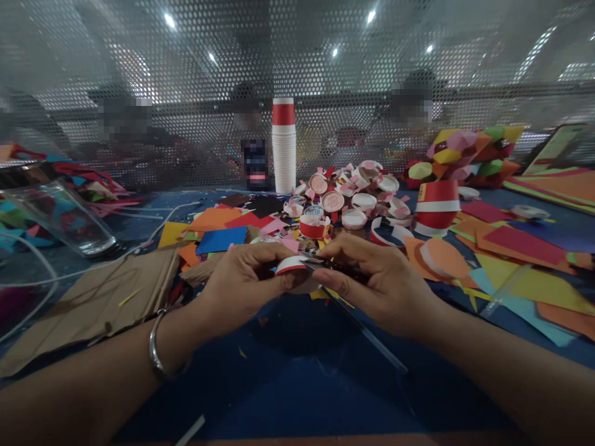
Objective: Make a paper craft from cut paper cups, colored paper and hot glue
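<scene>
In front of me, my left hand point(253, 275) pinches a cut piece of paper cup point(292, 265), white with a red band, its curved edge facing up. Opposite it, the thumb and fingers of my right hand point(367, 275) close on a small dark, blade-like tool point(313, 262) that meets the right side of the cup piece. Most of that tool is hidden by my fingers, so its exact kind does not show. Just beyond my hands lies a heap of cut cup bottoms point(353, 218) with red and white tabs.
A tall stack of paper cups point(284, 161) stands behind the heap. A tilted glass jar point(69, 214) and flat cardboard point(93, 300) are at left. Coloured paper point(525, 248) and a red cup point(437, 207) lie at right. People sit beyond the perforated screen point(325, 62).
</scene>
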{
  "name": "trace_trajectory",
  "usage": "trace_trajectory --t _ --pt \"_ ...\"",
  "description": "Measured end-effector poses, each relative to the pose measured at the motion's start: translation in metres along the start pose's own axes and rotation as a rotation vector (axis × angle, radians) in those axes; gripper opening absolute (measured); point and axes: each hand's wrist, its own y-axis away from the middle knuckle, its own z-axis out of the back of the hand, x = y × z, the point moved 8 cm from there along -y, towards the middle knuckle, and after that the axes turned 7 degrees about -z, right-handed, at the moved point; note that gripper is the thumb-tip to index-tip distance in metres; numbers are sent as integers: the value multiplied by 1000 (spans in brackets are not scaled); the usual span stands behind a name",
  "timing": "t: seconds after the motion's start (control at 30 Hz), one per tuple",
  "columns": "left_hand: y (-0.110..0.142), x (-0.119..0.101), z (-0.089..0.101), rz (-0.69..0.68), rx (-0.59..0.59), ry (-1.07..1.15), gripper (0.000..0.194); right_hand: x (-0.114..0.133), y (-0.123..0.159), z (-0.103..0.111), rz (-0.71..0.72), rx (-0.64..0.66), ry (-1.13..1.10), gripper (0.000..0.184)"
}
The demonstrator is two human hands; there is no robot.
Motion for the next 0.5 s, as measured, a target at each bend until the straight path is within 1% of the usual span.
trace_trajectory --t 0.13,0.33,0.4,0.5 --pt "-1 -2 1 -10 9 -29 9 -1 -1 -1 -9 9 -7 21" --pt "-2 -1 2 -9 7 -32 10 -6 -2 -1 -69 2 -26 26" --pt "-2 1 1 6 16 -2 10 -6 -2 -2 -73 7 -38 26" --pt "-2 7 -1 63 42 64 11 -6 -3 -3 -78 16 -63 25"
